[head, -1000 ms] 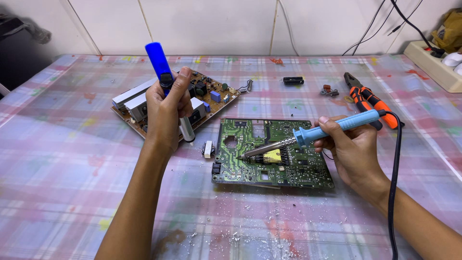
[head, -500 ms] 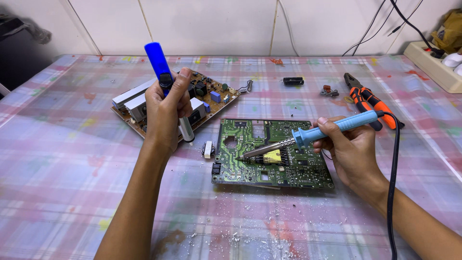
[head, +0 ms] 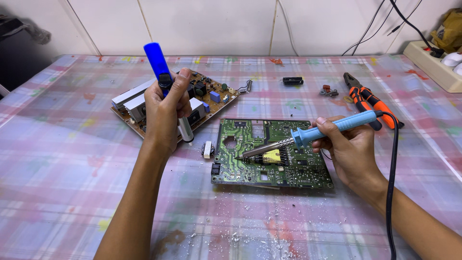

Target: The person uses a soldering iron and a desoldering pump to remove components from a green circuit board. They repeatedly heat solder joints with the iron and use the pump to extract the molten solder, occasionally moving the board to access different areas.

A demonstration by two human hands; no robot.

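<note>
My left hand [head: 166,113] grips a blue desoldering pump [head: 155,61] upright, its metal nozzle pointing down just left of a green circuit board [head: 250,135]. My right hand [head: 349,147] holds a light-blue soldering iron [head: 332,127], and the iron's tip rests on the left part of the green board. A yellow component [head: 273,156] sits on that board under the iron's shaft. A small white part [head: 207,149] lies off the board's left edge.
A brown circuit board [head: 214,96] with heatsinks lies behind my left hand. Orange-handled pliers [head: 368,98], a small black part [head: 292,81] and a tiny red piece [head: 328,90] lie further back. A power strip [head: 428,60] sits far right. White debris [head: 250,224] dots the checked tablecloth.
</note>
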